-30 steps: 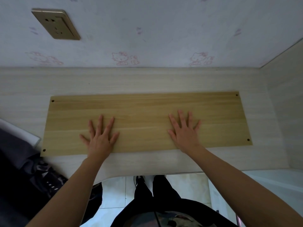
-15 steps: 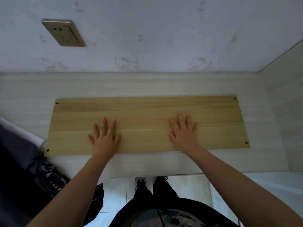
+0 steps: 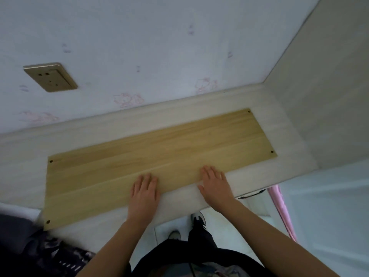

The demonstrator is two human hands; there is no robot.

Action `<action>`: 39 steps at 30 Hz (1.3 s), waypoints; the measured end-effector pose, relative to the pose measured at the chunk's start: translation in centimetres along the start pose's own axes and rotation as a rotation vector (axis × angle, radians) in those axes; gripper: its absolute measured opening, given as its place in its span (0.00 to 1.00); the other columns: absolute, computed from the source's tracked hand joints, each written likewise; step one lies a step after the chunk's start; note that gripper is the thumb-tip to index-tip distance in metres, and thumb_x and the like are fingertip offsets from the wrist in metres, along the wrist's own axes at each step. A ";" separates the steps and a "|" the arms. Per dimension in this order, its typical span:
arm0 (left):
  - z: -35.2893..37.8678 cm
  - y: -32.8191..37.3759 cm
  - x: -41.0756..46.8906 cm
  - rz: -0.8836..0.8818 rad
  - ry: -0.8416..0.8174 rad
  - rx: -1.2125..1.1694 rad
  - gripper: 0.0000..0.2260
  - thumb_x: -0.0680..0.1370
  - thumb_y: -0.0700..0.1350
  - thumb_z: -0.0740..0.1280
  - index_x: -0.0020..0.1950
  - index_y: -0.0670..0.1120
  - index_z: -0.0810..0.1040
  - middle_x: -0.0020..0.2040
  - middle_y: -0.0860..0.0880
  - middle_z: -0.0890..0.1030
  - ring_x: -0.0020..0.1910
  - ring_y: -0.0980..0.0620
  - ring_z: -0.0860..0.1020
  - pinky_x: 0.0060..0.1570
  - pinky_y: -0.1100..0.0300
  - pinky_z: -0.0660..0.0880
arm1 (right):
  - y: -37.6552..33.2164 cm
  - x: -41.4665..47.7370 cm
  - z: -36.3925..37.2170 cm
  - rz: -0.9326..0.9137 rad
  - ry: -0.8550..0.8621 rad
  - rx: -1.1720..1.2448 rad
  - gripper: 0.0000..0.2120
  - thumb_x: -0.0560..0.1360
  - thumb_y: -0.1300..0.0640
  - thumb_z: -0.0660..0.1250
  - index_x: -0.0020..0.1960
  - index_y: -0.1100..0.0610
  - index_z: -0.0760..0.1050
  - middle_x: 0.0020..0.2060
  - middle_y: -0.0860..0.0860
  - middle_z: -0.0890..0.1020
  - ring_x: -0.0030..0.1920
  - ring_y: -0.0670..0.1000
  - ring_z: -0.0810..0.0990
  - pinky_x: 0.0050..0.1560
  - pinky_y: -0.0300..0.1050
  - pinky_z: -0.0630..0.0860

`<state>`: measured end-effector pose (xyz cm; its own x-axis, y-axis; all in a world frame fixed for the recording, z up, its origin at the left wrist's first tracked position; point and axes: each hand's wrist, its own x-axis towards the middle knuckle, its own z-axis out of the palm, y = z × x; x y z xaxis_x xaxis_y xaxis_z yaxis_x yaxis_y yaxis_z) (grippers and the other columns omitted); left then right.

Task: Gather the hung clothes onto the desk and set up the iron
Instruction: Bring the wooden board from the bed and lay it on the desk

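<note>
A long yellow wooden board (image 3: 159, 156) with small holes at its corners lies flat on the pale desk (image 3: 269, 172). My left hand (image 3: 143, 193) rests palm down on the board's near edge, fingers together and holding nothing. My right hand (image 3: 216, 185) lies flat across the near edge, partly on the board and partly on the desk, also holding nothing. Dark clothes (image 3: 40, 254) are heaped at the desk's lower left corner. No iron is in view.
A gold wall socket (image 3: 51, 76) sits on the wallpapered wall at upper left. A pale side panel (image 3: 329, 96) closes the desk on the right. A pink strip (image 3: 281, 212) edges a white surface (image 3: 329, 216) at lower right. My legs and shoes stand on the tiled floor below.
Both hands have slid back toward me, from the middle of the board to its near edge. My head has turned, so the whole scene now appears tilted and shifted.
</note>
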<state>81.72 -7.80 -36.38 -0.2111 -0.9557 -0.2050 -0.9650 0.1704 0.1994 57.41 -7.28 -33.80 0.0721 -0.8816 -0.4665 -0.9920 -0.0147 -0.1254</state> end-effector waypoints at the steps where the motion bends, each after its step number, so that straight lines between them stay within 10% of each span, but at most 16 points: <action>1: -0.1 0.3 -0.1 0.047 0.006 0.001 0.22 0.76 0.50 0.55 0.61 0.42 0.79 0.61 0.42 0.80 0.62 0.40 0.76 0.59 0.43 0.73 | -0.3 -0.8 0.3 0.020 -0.001 0.017 0.29 0.82 0.47 0.50 0.78 0.58 0.45 0.78 0.54 0.50 0.77 0.55 0.47 0.75 0.57 0.49; 23: 1.3 16.0 -7.9 0.817 -0.055 -0.047 0.21 0.76 0.51 0.53 0.58 0.44 0.79 0.42 0.51 0.83 0.47 0.49 0.79 0.43 0.54 0.78 | 3.1 -23.9 9.1 0.540 0.360 0.289 0.23 0.82 0.49 0.53 0.72 0.60 0.63 0.65 0.56 0.74 0.67 0.57 0.70 0.69 0.52 0.65; 28: 3.3 21.3 -12.5 0.902 -0.102 -0.049 0.09 0.75 0.42 0.67 0.54 0.43 0.80 0.39 0.49 0.82 0.45 0.46 0.79 0.39 0.53 0.77 | 5.4 -30.7 13.0 0.653 0.423 0.288 0.19 0.77 0.50 0.63 0.63 0.61 0.73 0.52 0.56 0.82 0.54 0.59 0.79 0.58 0.52 0.75; 39: 9.0 32.6 -29.1 1.103 -0.187 -0.116 0.10 0.75 0.41 0.68 0.56 0.44 0.80 0.42 0.48 0.82 0.42 0.47 0.80 0.36 0.54 0.77 | 10.2 -48.2 22.5 0.853 0.429 0.374 0.19 0.78 0.50 0.59 0.65 0.60 0.69 0.57 0.56 0.79 0.60 0.59 0.75 0.63 0.52 0.70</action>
<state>55.03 27.75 -32.52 -0.9700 -0.2431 -0.0001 -0.2175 0.8681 0.4463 46.12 45.72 -32.32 -0.7586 -0.6249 -0.1845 -0.5942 0.7797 -0.1975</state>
